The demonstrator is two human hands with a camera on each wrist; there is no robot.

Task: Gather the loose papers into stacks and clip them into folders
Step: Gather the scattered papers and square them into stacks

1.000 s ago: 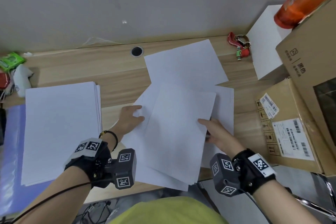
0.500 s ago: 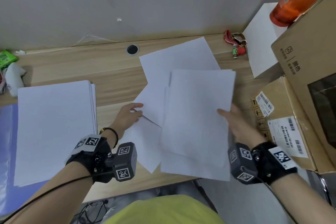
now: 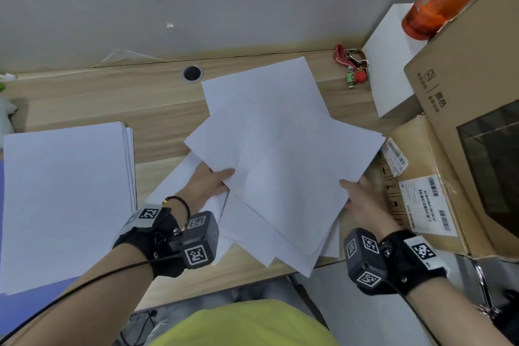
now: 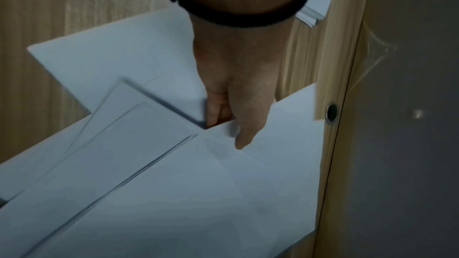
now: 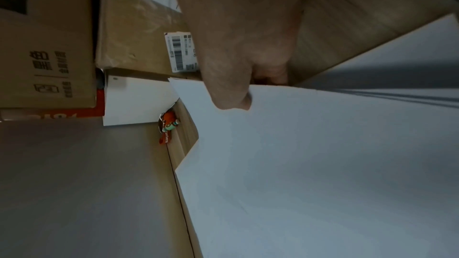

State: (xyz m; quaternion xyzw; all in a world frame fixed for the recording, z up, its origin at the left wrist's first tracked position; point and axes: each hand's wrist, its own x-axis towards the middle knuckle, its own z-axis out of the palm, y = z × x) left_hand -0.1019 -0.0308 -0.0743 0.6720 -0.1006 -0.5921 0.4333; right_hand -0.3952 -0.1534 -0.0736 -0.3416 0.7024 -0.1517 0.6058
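both hands pinch the loose papers [image 3: 283, 166] at desk centre, left hand [image 3: 209, 181] at nine o'clock, right hand [image 3: 362, 196] at four; square the fanned edges before lifting toward the stack [image 3: 64, 199].

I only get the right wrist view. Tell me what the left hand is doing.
Observer: The left hand pinches the left edge of the loose sheets, thumb on top.
Operator: Report any finished stack.
Observer: A neat stack lies on the desk to the left, apart from the held sheets.
Operator: Say what is under it.
Observer: Something flat and blue, perhaps a folder, shows past its near edge.
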